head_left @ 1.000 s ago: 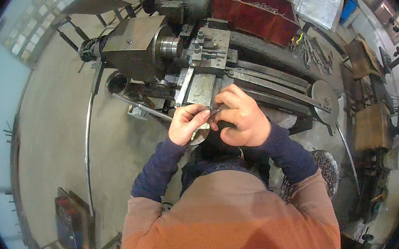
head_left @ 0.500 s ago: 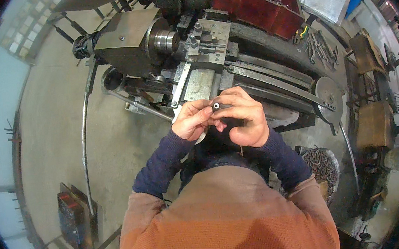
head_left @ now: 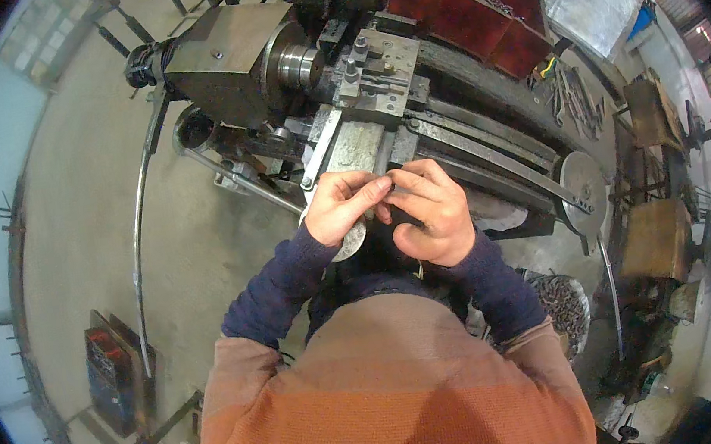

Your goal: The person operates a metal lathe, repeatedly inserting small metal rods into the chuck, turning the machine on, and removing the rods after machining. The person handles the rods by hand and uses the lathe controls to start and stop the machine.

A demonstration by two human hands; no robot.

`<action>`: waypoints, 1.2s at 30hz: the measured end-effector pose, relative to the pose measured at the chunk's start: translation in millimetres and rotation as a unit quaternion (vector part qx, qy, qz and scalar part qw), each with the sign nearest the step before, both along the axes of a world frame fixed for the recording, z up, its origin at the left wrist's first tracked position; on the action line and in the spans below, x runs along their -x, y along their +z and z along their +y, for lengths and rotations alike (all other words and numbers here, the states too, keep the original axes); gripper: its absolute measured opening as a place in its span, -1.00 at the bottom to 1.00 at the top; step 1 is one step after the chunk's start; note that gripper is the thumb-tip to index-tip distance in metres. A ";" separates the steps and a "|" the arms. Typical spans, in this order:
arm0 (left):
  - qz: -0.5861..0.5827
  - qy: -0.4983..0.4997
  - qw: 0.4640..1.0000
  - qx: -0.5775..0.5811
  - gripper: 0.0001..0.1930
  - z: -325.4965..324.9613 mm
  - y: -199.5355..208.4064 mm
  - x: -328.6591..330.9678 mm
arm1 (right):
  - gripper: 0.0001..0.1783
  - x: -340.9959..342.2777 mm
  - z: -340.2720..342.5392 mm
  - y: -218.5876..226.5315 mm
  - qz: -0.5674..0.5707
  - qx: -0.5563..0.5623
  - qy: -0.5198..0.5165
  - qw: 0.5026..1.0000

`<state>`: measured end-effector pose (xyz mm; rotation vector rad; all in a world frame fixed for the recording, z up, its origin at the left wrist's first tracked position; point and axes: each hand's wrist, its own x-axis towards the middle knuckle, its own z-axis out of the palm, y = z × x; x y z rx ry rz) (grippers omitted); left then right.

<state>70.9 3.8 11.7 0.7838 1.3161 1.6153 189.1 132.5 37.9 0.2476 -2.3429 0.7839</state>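
The left hand (head_left: 339, 210) and the right hand (head_left: 436, 216) meet tip to tip in front of the torso. The left hand's thumb and index finger are closed in a pinch; the right hand's fingers are curled, its fingertips against the left's. Between them they grip a small dark part (head_left: 391, 185), mostly covered by the fingers, so its full shape cannot be told.

Just beyond the left hand, at 7 o'clock from the part, shows a pale round disc (head_left: 351, 241), partly hidden. Near the fingertips at 12 o'clock lies a worn metal plate (head_left: 362, 145), with a bolted tool block (head_left: 383, 76) past it. At 11 o'clock is a shiny metal cylinder (head_left: 298, 67), fixed to a box-shaped housing (head_left: 226, 49).

Farther out, a dark red tray (head_left: 460, 18) sits at 1 o'clock, wrenches (head_left: 574, 104) lie between 2 and 3, and a metal wheel (head_left: 581, 185) stands at 3. A container of small metal pieces (head_left: 565, 304) is between 4 and 5, and a long rod (head_left: 141, 218) at 9.
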 end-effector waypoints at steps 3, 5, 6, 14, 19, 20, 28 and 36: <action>0.012 0.007 0.999 0.029 -0.73 0.0 -3.7 -1.3 | -0.62 -0.4 3.2 -8.6 -0.021 0.015 -0.007 1.000; 0.038 0.004 0.999 0.017 -0.73 -1.6 -5.4 -1.9 | -0.61 1.3 7.7 -12.3 -0.034 0.028 -0.003 0.999; 0.051 0.003 0.999 0.012 -0.73 -2.9 -7.0 -2.0 | -0.61 0.7 9.2 -13.0 -0.041 0.037 0.001 0.998; 0.298 0.117 0.944 0.076 -0.81 -46.1 20.1 75.2 | -0.66 9.9 79.8 8.4 -0.027 -0.039 -0.075 0.996; 0.269 0.236 0.932 0.054 -0.82 -66.5 29.6 108.1 | -0.69 42.9 211.8 30.2 0.030 -0.176 -0.152 0.972; 0.281 0.233 0.929 0.056 -0.82 -66.3 30.3 111.6 | -0.66 51.4 242.7 31.3 0.045 -0.222 -0.175 0.958; 0.302 0.208 0.927 0.084 -0.82 -72.7 24.4 114.6 | -0.41 33.1 227.3 19.5 -0.020 -0.091 -0.279 0.956; 0.323 0.152 0.921 0.158 -0.66 -93.1 -67.0 146.3 | -0.55 -193.0 180.9 -30.1 -0.065 0.042 -0.432 0.899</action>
